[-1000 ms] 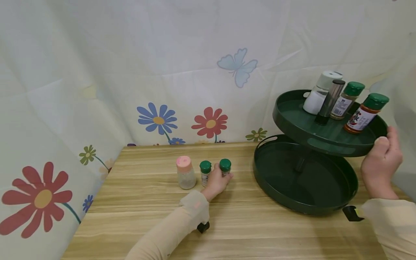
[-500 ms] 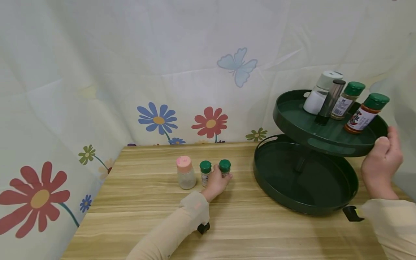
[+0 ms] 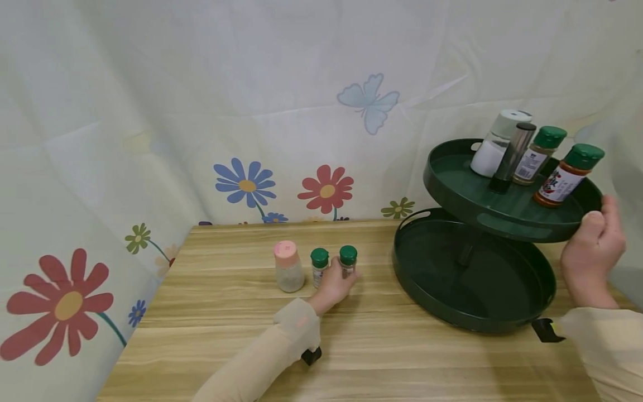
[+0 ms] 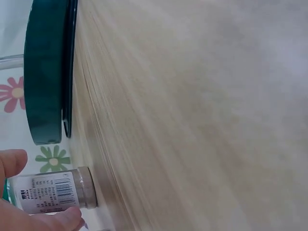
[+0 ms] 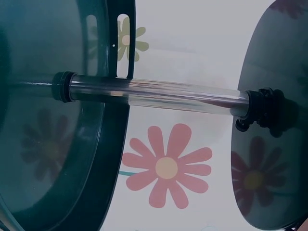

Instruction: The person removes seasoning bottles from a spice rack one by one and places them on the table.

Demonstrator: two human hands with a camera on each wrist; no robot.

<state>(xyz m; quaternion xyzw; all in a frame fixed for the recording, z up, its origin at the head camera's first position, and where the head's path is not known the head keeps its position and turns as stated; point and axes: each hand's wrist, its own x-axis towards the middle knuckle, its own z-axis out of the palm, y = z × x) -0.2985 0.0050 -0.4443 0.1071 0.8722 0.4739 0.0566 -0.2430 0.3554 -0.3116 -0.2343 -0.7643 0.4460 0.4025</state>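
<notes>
Toward the left on the wood-grained desk (image 3: 226, 335), a clear shaker (image 3: 289, 271) with a pink cap stands upright. Just to its right is a small green-capped jar (image 3: 319, 261), partly covered by the left hand (image 3: 334, 285). That hand reaches in from the near side, fingers and thumb curled around a second green-capped jar (image 3: 348, 259), whose barcode label shows in the left wrist view; whether its base touches the desk is hard to tell. Well apart on the right sits a dark green two-tier stand, its lower tray (image 3: 502, 279) joined to its upper tray (image 3: 462, 176) by a clear post (image 5: 187, 96). Up there, left to right, stand a white-capped bottle (image 3: 491, 153), a slim dark cylinder (image 3: 513, 159), a third green-capped jar (image 3: 533, 162) and a red-filled jar (image 3: 565, 178). At the far right edge, the right hand (image 3: 593, 254) touches the upper tray's rim, fingers extended upward.
</notes>
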